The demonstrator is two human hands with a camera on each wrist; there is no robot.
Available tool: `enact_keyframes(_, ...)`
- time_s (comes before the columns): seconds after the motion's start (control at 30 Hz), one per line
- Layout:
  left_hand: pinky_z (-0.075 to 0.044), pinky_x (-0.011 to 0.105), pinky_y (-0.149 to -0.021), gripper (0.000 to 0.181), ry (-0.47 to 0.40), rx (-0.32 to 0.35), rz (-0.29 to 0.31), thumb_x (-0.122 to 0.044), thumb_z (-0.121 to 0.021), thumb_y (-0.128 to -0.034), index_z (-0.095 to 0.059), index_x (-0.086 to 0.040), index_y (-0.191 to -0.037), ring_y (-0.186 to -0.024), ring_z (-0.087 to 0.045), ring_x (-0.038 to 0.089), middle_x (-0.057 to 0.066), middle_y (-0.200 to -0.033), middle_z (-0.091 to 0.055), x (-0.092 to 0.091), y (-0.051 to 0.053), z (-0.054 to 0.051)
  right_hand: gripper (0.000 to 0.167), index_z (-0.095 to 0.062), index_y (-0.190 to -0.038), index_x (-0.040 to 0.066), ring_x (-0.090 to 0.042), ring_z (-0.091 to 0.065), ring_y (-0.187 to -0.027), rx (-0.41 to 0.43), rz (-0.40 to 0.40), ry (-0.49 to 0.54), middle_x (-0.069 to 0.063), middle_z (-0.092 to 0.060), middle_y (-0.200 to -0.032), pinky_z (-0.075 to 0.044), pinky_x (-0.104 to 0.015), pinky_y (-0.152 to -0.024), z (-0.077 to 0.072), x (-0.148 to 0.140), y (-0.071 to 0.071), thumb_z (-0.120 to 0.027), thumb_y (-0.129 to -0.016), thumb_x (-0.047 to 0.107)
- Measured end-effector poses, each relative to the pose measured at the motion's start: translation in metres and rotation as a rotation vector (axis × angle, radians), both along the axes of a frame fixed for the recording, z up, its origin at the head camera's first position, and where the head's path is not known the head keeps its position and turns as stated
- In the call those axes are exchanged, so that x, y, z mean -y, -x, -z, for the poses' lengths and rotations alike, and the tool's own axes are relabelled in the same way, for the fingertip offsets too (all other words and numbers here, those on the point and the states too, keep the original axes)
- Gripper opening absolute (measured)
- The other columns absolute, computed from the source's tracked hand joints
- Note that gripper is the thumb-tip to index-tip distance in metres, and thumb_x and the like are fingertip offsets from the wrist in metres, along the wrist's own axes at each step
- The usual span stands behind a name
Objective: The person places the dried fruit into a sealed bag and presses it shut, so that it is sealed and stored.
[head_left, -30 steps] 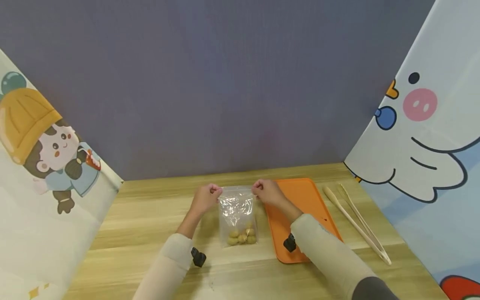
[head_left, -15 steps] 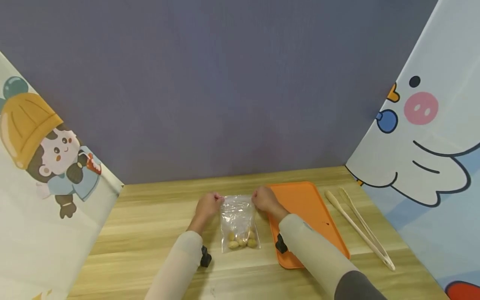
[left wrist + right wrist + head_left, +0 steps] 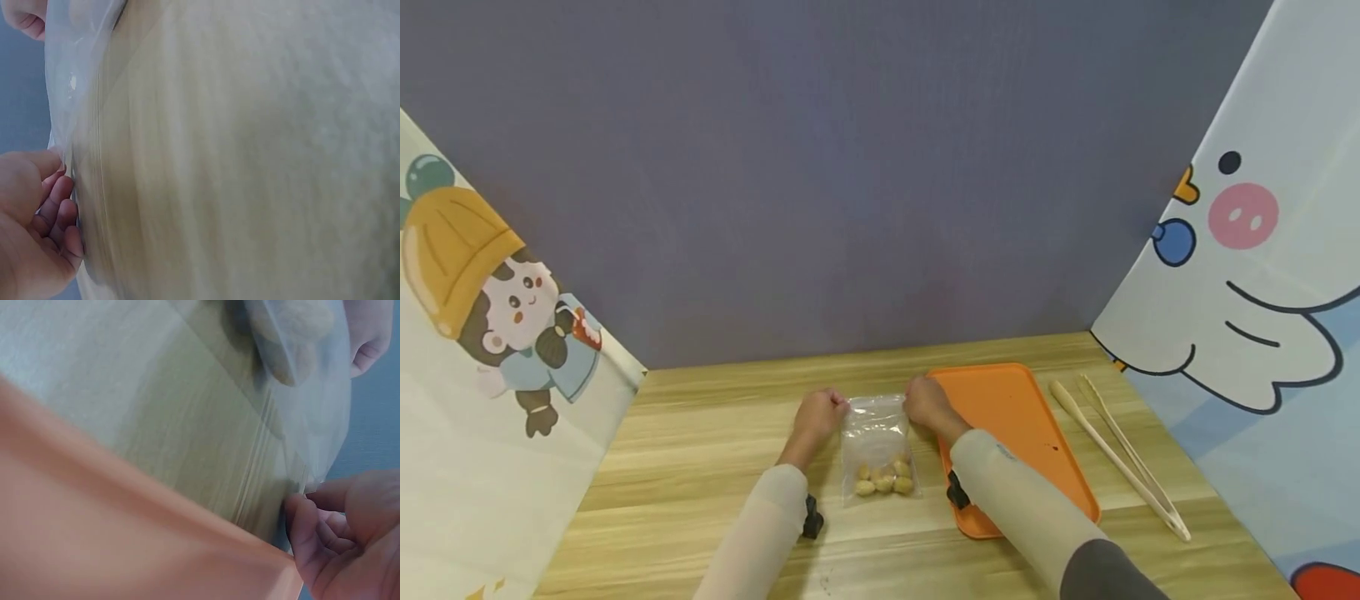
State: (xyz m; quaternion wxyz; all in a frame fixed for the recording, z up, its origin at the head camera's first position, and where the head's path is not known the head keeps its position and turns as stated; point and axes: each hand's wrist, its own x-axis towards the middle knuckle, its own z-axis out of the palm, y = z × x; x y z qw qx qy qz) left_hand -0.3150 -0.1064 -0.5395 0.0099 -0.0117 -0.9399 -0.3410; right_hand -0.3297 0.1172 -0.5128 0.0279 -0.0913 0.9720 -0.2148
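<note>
A clear zip bag lies before me with several small round yellowish-brown items gathered at its near end. My left hand pinches the bag's top left corner between thumb and forefinger; the left wrist view shows the other fingers curled below. At the top right corner, my right hand pinches the plastic in the same manner, as the right wrist view confirms. Between the two hands the bag's top edge is stretched fairly straight. What the round items are cannot be told for certain.
An orange tray lies right of the bag, partly beneath my right forearm, with a small dark speck on it. Beyond it rest light wooden tongs. A grey wall stands behind the wooden table, with printed cartoon panels at both sides.
Both hands have come slightly nearer with the bag's top edge, keeping their pinch on its corners. The bag appears to lie flatter now. The head view has tilted a little.
</note>
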Motion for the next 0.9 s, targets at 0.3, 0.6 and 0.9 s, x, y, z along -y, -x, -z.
enact_keyframes(0.3,-0.054,0.033,-0.075,0.009,-0.085,-0.011,0.063,-0.019,-0.071,-0.0952,-0.072,-0.01,-0.091,-0.078,-0.062,0.014,0.002,-0.087,-0.072,0.009,-0.001,0.0,0.01,-0.067,-0.081,0.009,-0.011,-0.055,-0.051,0.059,-0.007,0.145,-0.002,-0.063,-0.059,-0.053,-0.026,-0.061,0.003,-0.008,0.002,-0.064,-0.088,0.003)
enact_keyframes(0.6,-0.052,0.031,-0.074,0.008,-0.1,-0.019,0.071,-0.018,-0.072,-0.0936,-0.072,-0.012,-0.089,-0.076,-0.06,0.013,0.001,-0.085,-0.072,0.011,0.001,0.0,0.005,-0.066,-0.091,0.002,-0.013,-0.059,-0.051,0.266,0.021,0.475,-0.009,-0.065,-0.066,-0.055,-0.025,-0.047,0.007,-0.018,0.007,-0.064,-0.09,-0.002)
enact_keyframes(0.9,-0.052,0.031,-0.074,0.007,-0.128,-0.015,0.068,-0.018,-0.073,-0.0931,-0.072,-0.011,-0.092,-0.078,-0.06,0.013,0.002,-0.086,-0.071,0.011,0.001,0.002,0.006,-0.066,-0.092,0.001,-0.012,-0.06,-0.051,0.278,0.012,0.489,-0.009,-0.067,-0.067,-0.057,-0.026,-0.05,0.009,-0.022,0.01,-0.066,-0.088,-0.003)
